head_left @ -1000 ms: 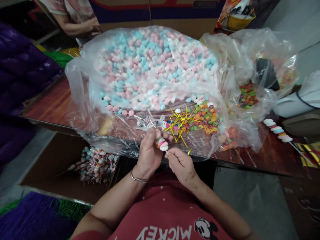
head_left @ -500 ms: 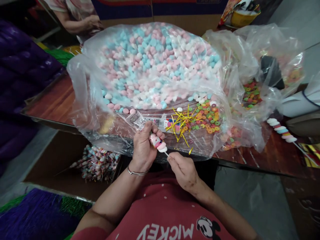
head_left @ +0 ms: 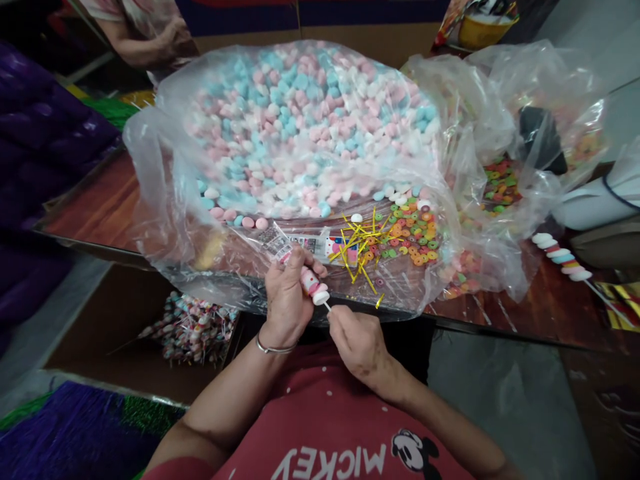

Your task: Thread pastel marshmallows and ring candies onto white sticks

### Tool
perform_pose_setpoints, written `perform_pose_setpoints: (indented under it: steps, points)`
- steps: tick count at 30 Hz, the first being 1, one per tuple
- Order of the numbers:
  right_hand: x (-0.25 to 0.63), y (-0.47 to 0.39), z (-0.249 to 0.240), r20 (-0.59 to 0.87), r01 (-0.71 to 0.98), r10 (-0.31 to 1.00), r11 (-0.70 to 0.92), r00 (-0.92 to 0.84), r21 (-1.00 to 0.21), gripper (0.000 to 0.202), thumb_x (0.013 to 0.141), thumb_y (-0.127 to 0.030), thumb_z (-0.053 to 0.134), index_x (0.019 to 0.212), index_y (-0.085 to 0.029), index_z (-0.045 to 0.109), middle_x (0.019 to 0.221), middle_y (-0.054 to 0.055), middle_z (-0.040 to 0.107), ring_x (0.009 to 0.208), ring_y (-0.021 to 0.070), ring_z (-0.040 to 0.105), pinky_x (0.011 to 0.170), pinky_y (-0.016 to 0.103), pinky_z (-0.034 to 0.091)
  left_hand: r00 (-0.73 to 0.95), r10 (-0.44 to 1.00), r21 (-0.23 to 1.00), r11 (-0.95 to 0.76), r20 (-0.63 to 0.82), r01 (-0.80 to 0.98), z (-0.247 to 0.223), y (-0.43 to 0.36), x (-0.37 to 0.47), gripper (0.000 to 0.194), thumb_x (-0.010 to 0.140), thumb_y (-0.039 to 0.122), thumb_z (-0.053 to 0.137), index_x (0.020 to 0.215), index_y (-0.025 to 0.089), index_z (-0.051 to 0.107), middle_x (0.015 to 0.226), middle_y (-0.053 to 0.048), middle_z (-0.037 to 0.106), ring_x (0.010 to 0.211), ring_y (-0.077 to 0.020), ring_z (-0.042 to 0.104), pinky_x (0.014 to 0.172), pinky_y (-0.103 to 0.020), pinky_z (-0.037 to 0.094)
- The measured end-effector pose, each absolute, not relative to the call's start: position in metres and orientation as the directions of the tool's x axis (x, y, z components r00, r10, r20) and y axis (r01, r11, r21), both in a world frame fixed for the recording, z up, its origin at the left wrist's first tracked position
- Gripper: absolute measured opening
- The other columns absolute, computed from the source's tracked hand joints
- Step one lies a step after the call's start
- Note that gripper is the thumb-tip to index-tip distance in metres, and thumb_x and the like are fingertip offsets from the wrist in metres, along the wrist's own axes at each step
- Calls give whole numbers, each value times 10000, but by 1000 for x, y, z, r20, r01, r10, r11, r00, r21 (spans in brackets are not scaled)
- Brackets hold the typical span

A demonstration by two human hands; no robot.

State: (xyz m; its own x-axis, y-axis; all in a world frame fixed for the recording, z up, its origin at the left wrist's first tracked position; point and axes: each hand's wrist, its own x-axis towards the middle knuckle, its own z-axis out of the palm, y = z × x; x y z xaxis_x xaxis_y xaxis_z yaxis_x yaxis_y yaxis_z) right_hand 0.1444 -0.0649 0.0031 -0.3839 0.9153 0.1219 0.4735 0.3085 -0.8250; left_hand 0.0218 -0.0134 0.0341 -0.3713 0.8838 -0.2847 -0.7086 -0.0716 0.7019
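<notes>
My left hand (head_left: 291, 290) is closed around the upper part of a candy skewer (head_left: 315, 289), with pink and white pieces and a printed wrapper showing between the fingers. Below it, my right hand (head_left: 359, 339) pinches the white stick of the same skewer. Its top end is partly hidden by my left fingers. Just beyond my hands lie a printed clear wrapper (head_left: 296, 244), a heap of gold twist ties (head_left: 361, 245) and loose ring gummies (head_left: 411, 230). A large clear bag of pink, blue and white marshmallows (head_left: 300, 133) spreads behind them.
A finished-looking marshmallow skewer (head_left: 563, 257) lies on the wooden table (head_left: 95, 207) at right. More ring gummies (head_left: 503, 183) sit in a plastic bag. At lower left, a cardboard box (head_left: 95, 327) holds many wrapped skewers (head_left: 197, 327). Another person's hand (head_left: 176, 37) shows at upper left.
The skewer has turned slightly in my hands, so more of the printed wrapper faces me. My right hand has shifted a little left along with the stick.
</notes>
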Motion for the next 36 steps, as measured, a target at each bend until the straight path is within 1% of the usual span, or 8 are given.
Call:
perform_pose_setpoints:
  steps: [5,14,19,22,26,29,31,36]
  points:
    - [144,-62,-3,497,667,753,637,-431,-387,253,920,-116,412,729,-186,563,490,-25,544,454,97,456,552,275,297,-295,894,735,55,-339,-676,25,-18,25,342,699,396,791,696,150,553,566,36,576,448,-85,555,396,-172,374]
    - [140,-55,-5,457,704,800,579,-390,-411,300,927,-125,390,673,-194,535,498,-2,553,465,110,465,540,276,289,-225,943,732,28,-245,-681,17,-30,42,265,771,347,747,730,152,573,614,53,540,545,-80,592,563,-188,449]
    - [145,-49,3,288,561,887,453,-361,-693,277,927,-225,388,706,-191,552,533,1,548,495,102,468,533,247,308,-155,943,671,89,-294,-736,24,-33,40,340,707,432,782,823,161,613,654,17,621,656,-146,654,641,-248,505]
    - [153,-48,10,17,317,926,146,-378,-937,270,922,-312,401,728,-198,549,516,-37,480,476,86,428,504,216,321,-162,936,612,67,-311,-788,29,-27,28,432,671,522,774,875,167,633,750,-29,693,770,-204,689,721,-326,545]
    - [159,-48,13,-201,149,854,-147,-480,-978,274,919,-349,406,754,-194,561,438,-85,362,391,71,332,432,206,266,-248,914,603,-5,-320,-798,32,-15,11,423,636,483,805,870,165,655,776,-26,710,758,-192,701,755,-338,563]
    - [160,-47,9,40,336,901,203,-433,-920,279,920,-278,418,696,-188,559,509,-42,470,474,82,416,507,226,309,-311,889,630,-33,-337,-776,32,-11,7,322,617,317,836,823,157,647,700,2,686,692,-168,690,719,-318,566]
    - [159,-47,5,279,510,876,460,-393,-727,285,916,-212,423,673,-186,568,560,-9,538,524,96,459,561,254,322,-325,874,638,-21,-362,-770,33,-10,9,269,622,238,826,786,152,631,662,12,666,676,-164,683,704,-312,564]
    - [154,-49,-2,515,694,759,616,-398,-372,218,921,-134,444,869,-169,653,571,6,585,556,120,516,589,297,325,-293,862,632,39,-413,-774,34,-11,14,240,674,246,807,717,135,598,614,32,606,606,-126,649,678,-288,559]
